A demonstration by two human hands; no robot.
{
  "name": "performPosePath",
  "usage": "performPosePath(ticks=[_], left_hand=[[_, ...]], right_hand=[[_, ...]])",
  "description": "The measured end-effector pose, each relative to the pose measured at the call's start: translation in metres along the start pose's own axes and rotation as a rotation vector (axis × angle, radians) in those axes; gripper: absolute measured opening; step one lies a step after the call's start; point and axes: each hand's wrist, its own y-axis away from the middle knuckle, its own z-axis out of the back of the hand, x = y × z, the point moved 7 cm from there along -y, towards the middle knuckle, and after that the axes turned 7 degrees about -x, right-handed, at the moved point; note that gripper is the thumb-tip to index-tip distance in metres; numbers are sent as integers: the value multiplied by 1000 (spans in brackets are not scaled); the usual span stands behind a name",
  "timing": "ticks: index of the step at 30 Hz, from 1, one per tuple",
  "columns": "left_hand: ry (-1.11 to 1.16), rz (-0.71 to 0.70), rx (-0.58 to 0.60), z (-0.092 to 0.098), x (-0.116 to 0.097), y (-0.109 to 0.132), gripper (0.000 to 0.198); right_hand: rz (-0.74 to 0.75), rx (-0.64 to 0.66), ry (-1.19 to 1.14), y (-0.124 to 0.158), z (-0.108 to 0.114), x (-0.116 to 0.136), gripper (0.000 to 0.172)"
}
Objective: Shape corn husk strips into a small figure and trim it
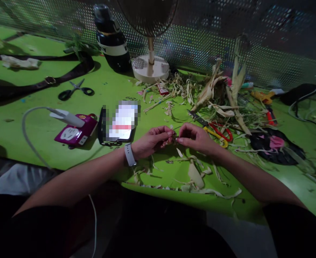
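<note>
Over the green table my left hand, with a watch on its wrist, is closed in a pinch. My right hand faces it, thumb and finger pinched too. Between the fingertips is a small pale piece, seemingly dried husk; its shape is mostly covered. A thin dark stem or wire runs from there to the upper right. Below the hands lie loose husk strips. Just right of my right hand are red-handled pliers and a yellow-handled tool. A lit phone lies left of my left hand.
Dried husks heap at the back right, near a black round piece with pink on it. A fan and black bottle stand behind. Scissors, a strap and a purple device with a cable lie left.
</note>
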Motion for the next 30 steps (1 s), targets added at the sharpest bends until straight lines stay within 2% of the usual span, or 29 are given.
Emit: performPosePath(ticks=[7, 10, 12, 14, 17, 20, 22, 26, 30], left_hand=[[52, -29, -49, 4, -4, -1, 27], [51, -34, -44, 3, -4, -1, 27], [48, -44, -48, 3, -5, -1, 27], [52, -52, -56, 4, -5, -1, 27], [58, -56, -58, 4, -5, -1, 25], [59, -59, -60, 4, -5, -1, 23], [56, -58, -58, 5, -5, -2, 22], [54, -62, -36, 4, -5, -2, 21], [64, -70, -27, 4, -6, -3, 22]], right_hand=[[406, 91, 851, 15, -5, 34, 17], [452, 94, 1069, 18, -1, 35, 17], [434, 81, 1043, 14, 7, 36, 18], [398, 66, 877, 9, 16, 38, 18], [261, 29, 621, 0, 28, 35, 24], [118, -39, 654, -2, 32, 29, 34], [81, -19, 758, 0, 26, 25, 39], [85, 94, 852, 3, 9, 14, 38], [197, 142, 588, -1, 4, 17, 23]])
